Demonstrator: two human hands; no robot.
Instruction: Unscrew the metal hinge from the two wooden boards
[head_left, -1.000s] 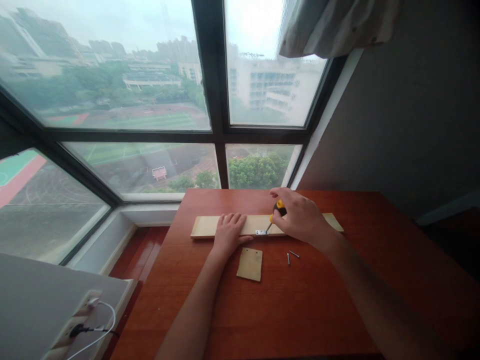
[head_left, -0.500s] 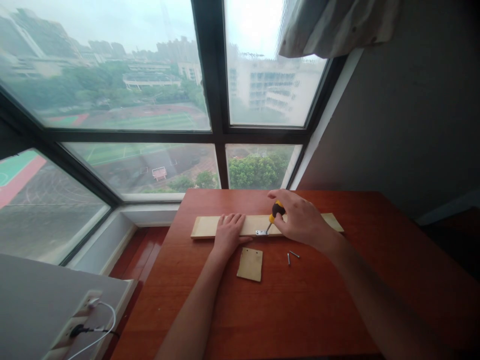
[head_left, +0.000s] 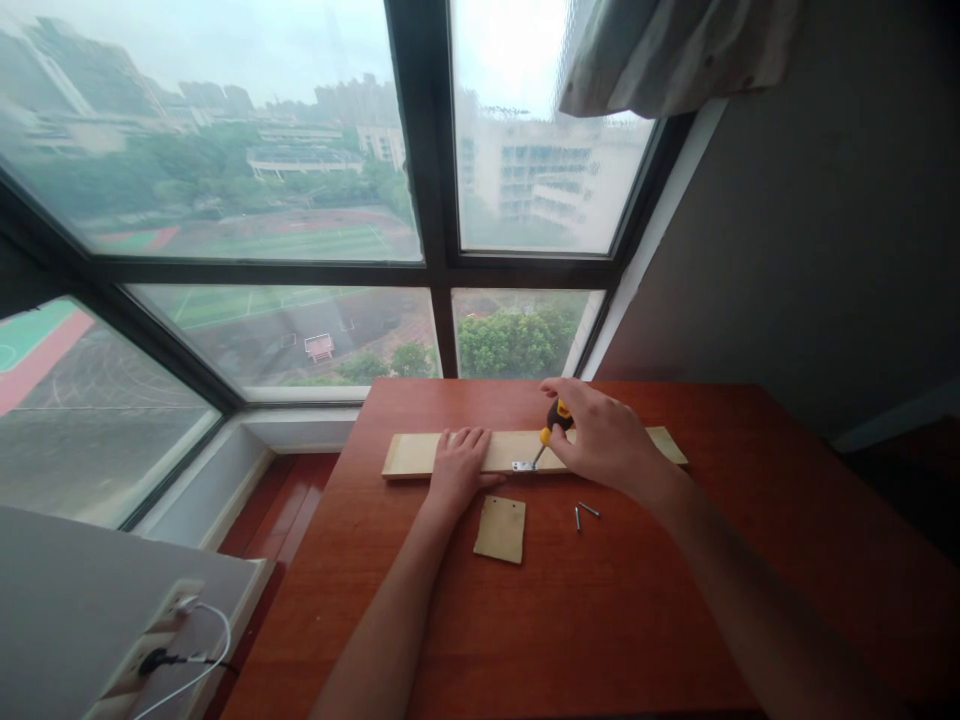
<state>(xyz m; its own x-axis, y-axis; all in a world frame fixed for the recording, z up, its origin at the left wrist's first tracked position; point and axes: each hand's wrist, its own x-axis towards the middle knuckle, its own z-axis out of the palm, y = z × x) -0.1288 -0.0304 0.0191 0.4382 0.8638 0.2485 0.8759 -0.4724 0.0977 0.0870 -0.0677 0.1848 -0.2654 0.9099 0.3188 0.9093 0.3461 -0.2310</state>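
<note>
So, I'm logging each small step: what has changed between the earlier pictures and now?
The right hand and the screwdriver handle shifted slightly left, then back right; the handle's yellow and dark patches show differently. Nothing was taken hold of or let go. The left hand on the board, the metal plate, the flat piece and the two metal fasteners stayed put.

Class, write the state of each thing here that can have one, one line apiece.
Long board: flat, under the left grip
Metal bracket: at board's near edge
Screwdriver: tilted, held in right grip, tip at bracket
Small board: flat on table
Two fasteners: lying loose
White plug: plugged in
Black plug: plugged in
</note>
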